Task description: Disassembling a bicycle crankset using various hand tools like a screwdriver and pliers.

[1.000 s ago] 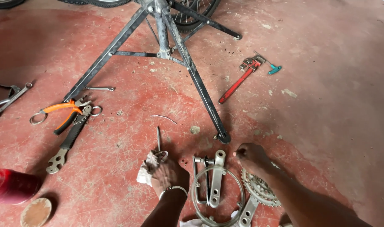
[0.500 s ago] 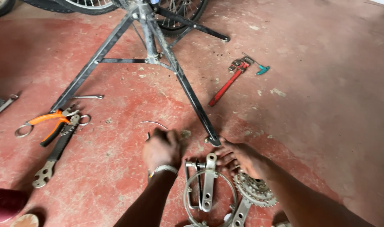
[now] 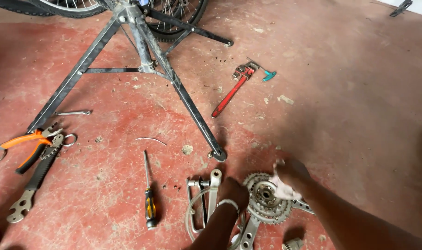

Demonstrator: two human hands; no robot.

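Toothed chainring crankset (image 3: 265, 199) (greasy) flat on floor.

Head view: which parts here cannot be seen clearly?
- Right hand: blurred by motion; its grip on the chainring is unclear.
- Left hand: fingers hidden behind its own back.
- Small metal part: cut off by bottom edge.
- Bicycle wheels: cut off by top edge.

Soft daylight, faint shadows, sharp except the blurred moving hands.
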